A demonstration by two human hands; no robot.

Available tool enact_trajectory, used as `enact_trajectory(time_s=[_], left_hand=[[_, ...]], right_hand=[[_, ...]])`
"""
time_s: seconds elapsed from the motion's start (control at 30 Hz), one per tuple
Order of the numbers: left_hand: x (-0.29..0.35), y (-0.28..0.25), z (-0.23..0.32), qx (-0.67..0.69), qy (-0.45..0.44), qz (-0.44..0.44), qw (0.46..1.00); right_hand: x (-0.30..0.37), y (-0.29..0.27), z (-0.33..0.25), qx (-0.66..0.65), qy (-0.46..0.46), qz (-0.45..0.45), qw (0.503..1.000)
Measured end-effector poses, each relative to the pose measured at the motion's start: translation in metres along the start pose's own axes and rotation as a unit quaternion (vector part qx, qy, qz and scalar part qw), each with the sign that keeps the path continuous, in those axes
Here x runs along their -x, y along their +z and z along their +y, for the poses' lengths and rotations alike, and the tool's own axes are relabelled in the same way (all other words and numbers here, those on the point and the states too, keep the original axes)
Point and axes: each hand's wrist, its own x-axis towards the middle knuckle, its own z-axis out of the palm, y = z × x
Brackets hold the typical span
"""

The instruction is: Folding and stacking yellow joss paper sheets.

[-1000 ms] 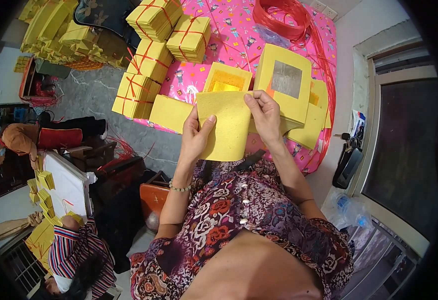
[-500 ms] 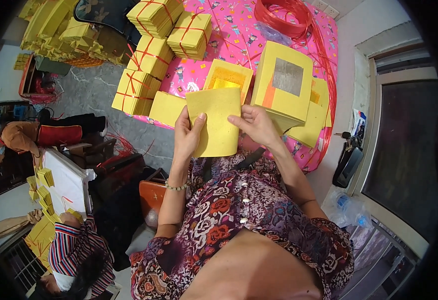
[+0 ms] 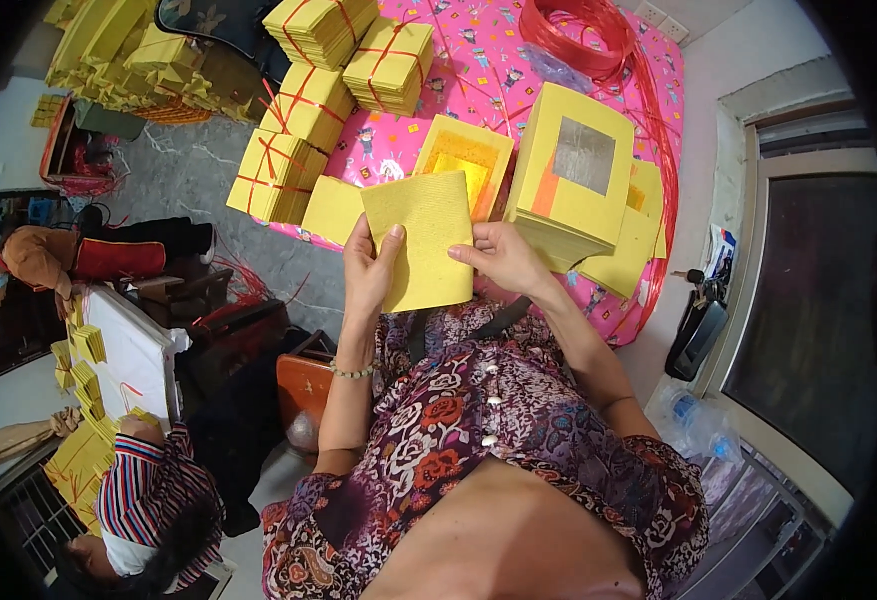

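Observation:
A yellow sheet of paper (image 3: 421,245), seemingly folded over, is held up in front of my chest. My left hand (image 3: 370,265) pinches its left edge, thumb lying on the near face. At the opposite edge, my right hand (image 3: 498,255) grips with its thumb on the face and fingers curled behind. Beyond it lies a stack of yellow paper (image 3: 439,128) with an orange and gold patch, partly covered by the sheet. To the right stands a tall stack of yellow paper (image 3: 530,190) with a silver square on top. More yellow paper (image 3: 330,208) lies left of my hands.
Bundles tied with red strips (image 3: 276,178) are piled at the table's left. A red plastic strip coil (image 3: 623,50) lies on the pink patterned tablecloth (image 3: 478,65). At left, a person in striped sleeves (image 3: 148,485) and another in brown (image 3: 43,258) are beside a white-covered table (image 3: 133,345).
The sheet has shifted slightly left and tilted anticlockwise, with both hands still gripping it. The whole view has moved slightly.

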Motion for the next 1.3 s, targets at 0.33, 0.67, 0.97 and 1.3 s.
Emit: enact_trajectory(time_s=[0.33,0.67,0.97,1.3], left_hand=[[0.007,-0.017,-0.01,-0.012,0.019,0.1,0.995],[0.02,-0.044,-0.043,0.046,0.03,0.19,0.98],[-0.011,-0.106,-0.103,0.183,-0.058,0.269,0.944],[-0.075,-0.13,-0.138,0.141,-0.027,0.295,0.945]], right_hand=[[-0.001,0.013,0.007,0.045,0.069,-0.059,0.995],[-0.01,0.03,0.029,0.038,0.125,-0.064,0.989],[-0.016,0.011,0.059,0.138,0.021,0.084,0.987],[-0.027,-0.004,0.078,0.478,-0.082,0.148,0.862]])
